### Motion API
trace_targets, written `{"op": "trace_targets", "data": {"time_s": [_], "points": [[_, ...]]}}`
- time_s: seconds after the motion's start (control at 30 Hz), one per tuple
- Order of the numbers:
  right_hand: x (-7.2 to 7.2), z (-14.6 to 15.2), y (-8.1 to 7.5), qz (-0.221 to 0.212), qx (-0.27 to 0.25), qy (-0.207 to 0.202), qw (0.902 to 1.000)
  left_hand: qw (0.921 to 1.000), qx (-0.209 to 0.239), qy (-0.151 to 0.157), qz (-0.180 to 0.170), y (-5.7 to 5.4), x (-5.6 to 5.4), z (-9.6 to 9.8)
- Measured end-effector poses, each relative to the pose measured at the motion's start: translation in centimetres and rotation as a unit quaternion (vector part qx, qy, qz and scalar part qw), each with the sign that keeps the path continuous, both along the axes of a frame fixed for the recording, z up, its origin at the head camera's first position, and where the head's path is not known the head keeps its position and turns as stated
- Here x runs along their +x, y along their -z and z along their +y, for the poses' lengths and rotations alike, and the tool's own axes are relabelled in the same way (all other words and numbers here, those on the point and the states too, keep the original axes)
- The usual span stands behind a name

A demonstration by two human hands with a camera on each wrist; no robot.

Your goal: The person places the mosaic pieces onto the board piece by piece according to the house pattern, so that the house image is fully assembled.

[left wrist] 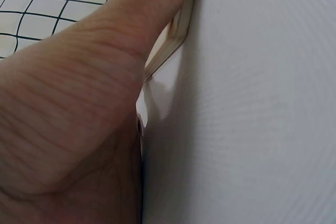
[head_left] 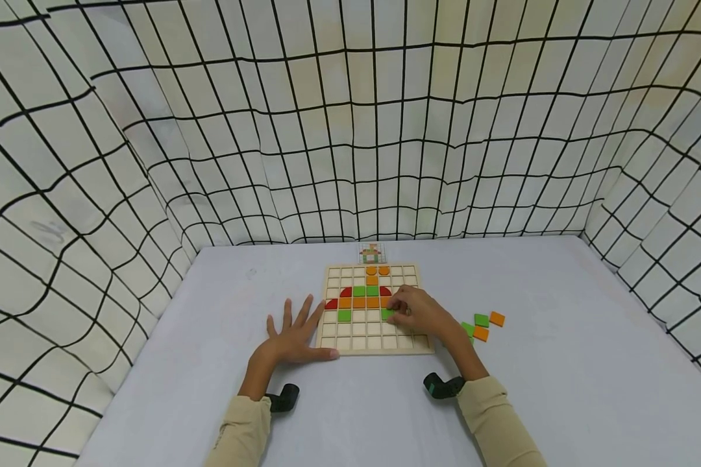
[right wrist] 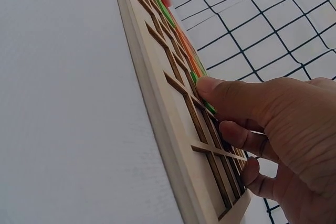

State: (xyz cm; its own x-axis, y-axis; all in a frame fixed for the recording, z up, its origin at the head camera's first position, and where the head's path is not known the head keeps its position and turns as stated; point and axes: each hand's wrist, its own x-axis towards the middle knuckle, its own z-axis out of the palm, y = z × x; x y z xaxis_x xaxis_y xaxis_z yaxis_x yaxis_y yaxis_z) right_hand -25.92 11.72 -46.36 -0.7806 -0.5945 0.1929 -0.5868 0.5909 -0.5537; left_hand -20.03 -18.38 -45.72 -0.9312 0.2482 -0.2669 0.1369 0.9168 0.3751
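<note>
A wooden grid board (head_left: 359,344) lies on the white table, partly filled with coloured tiles. My left hand (head_left: 295,340) is spread flat at its left edge, thumb along the near corner and fingertips by a red tile (head_left: 331,304). In the left wrist view the thumb (left wrist: 142,14) lies over the board's edge. My right hand (head_left: 423,311) is over the board's right part, fingers curled. Its thumb and fingers hold a green square tile (head_left: 387,314) at a cell just below the orange row (head_left: 359,302). In the right wrist view the thumb tip (right wrist: 209,86) overlaps that green tile (right wrist: 210,107).
Loose green and orange square tiles (head_left: 481,333) lie right of the board, partly behind the right forearm. A small picture card (head_left: 372,253) with a coloured pattern stands beyond the board's far edge. White walls with black netting (head_left: 385,130) enclose the table's far side and flanks.
</note>
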Motion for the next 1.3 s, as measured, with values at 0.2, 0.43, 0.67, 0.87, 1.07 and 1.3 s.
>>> {"op": "trace_targets", "data": {"time_s": [0.2,0.43,0.67,0.87,1.07,1.3], "points": [[-0.1,0.2,-0.1,0.003,-0.007,0.003,1.0,1.0,0.003,0.0,0.005,0.1,-0.2,0.0],[-0.1,0.6,-0.2,-0.007,-0.016,0.015,0.9997,1.0,0.001,0.003,0.003,0.0,-0.2,0.1],[0.1,1.3,-0.8,-0.042,-0.037,0.036,0.9978,1.0,-0.002,0.005,0.003,-0.3,-0.1,0.3],[-0.1,2.4,-1.0,-0.031,-0.014,0.052,0.998,1.0,0.0,0.005,0.003,-0.5,-0.1,0.3],[0.3,4.1,-1.3,-0.008,-0.008,0.054,0.9985,1.0,0.0,0.004,0.004,-0.3,-0.1,0.2],[1.1,5.9,-2.0,-0.009,0.0,0.048,0.9988,1.0,0.004,0.002,0.002,-0.2,0.0,0.1]]}}
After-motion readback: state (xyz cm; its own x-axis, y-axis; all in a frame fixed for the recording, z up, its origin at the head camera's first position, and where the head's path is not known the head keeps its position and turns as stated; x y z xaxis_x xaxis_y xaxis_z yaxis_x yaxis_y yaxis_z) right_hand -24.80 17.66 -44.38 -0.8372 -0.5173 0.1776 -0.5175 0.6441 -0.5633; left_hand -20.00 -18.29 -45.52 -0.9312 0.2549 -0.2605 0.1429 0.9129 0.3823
